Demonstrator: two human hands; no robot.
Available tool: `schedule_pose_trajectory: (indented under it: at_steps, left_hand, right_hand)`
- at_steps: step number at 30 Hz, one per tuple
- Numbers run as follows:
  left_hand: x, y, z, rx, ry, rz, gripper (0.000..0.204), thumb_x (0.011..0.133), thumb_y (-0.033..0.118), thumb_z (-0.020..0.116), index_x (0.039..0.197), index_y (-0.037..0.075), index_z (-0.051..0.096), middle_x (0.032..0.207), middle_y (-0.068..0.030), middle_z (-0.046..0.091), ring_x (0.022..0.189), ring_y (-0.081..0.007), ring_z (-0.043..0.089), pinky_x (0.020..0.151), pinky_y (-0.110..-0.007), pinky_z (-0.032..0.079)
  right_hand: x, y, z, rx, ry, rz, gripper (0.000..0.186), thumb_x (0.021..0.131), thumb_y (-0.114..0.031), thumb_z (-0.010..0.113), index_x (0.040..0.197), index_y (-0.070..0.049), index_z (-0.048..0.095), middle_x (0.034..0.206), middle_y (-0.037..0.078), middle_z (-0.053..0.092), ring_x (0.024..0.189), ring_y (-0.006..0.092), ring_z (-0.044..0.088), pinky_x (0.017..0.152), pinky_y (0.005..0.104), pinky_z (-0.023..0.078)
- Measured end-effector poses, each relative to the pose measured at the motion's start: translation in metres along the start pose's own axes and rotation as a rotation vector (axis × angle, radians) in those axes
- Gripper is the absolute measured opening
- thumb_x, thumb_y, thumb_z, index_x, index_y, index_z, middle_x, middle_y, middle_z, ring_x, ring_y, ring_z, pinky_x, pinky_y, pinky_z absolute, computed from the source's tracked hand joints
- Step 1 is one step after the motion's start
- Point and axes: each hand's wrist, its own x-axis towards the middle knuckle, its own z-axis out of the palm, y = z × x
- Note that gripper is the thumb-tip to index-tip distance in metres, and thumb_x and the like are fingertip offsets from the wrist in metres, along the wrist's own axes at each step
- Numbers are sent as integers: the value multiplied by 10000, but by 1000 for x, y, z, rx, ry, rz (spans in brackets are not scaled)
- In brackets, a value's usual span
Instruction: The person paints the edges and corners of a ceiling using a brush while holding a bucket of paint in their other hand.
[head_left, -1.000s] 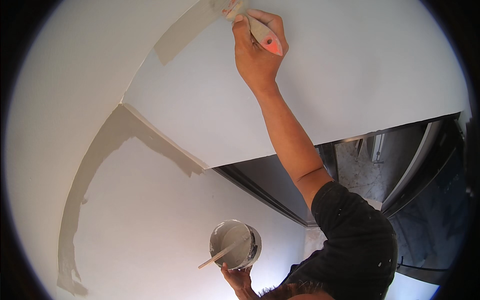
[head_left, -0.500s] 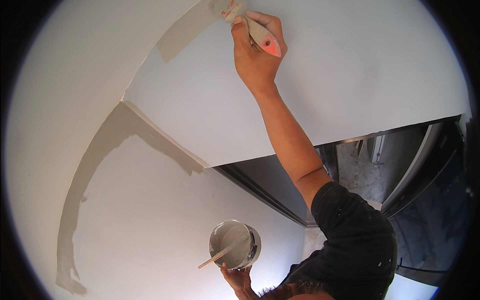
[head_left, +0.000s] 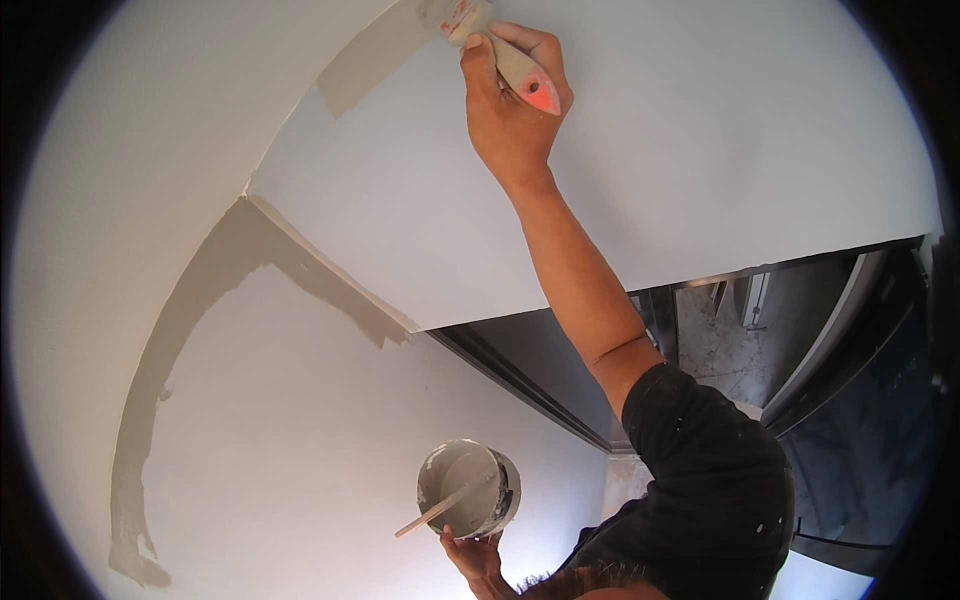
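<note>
right arm [head_left: 570, 240] stretched way up, elbow nearly straight; right hand [head_left: 512, 120] gripping a flat beige paintbrush [head_left: 518, 68] with a red-tipped handle [head_left: 545, 95], bristles [head_left: 440, 15] up at the grey painted strip [head_left: 365, 65] on the pale wall [head_left: 720, 120] | left hand [head_left: 474, 562] down low, fingers wrapped under a round grey paint-smeared bucket [head_left: 431, 480]; pale wooden stick [head_left: 430, 514] leaning inside

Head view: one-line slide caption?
Right hand holds a paintbrush at a greyish wall strip; left hand holds a bucket containing grey coating and a stick.
</note>
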Motion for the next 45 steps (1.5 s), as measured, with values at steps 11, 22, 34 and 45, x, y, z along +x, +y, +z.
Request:
schedule_pose_trajectory:
  at_steps: [11, 22, 34, 45]
  left_hand:
    - [1, -2, -1, -19, 28, 12, 775, 851, 462, 714, 1447, 36, 459, 1387, -192, 580, 1167, -374, 647, 872, -553, 621]
    - [3, -2, -2, 42, 22, 1, 834, 842, 516, 684, 1506, 101, 397, 1471, -174, 501, 1253, -387, 582, 883, -559, 598]
    - [-3, 0, 6, 8, 44, 13, 753, 858, 486, 699, 1436, 52, 485, 1392, -164, 586, 1206, -362, 624, 891, -553, 603]
    - [9, 0, -14, 70, 40, -43, 826, 861, 539, 628, 1534, 137, 366, 1504, -154, 458, 1289, -398, 540, 891, -578, 573]
  right_hand:
    - [-5, -2, 1, -2, -43, 119, 217, 939, -134, 729, 1043, 7, 601, 809, 30, 664, 680, 58, 594, 612, 233, 497]
    - [-6, 8, 8, -39, -14, -28, 159, 886, -13, 696, 974, -25, 564, 694, 18, 616, 572, 67, 560, 508, 249, 451]
    - [-16, 1, 11, 25, -74, 158, 168, 930, -112, 719, 1008, -6, 615, 798, 17, 643, 650, 61, 585, 561, 244, 480]
    - [-10, -8, -5, 48, -62, 93, 126, 908, -20, 691, 1011, -14, 618, 772, 33, 647, 621, 81, 595, 541, 255, 477]
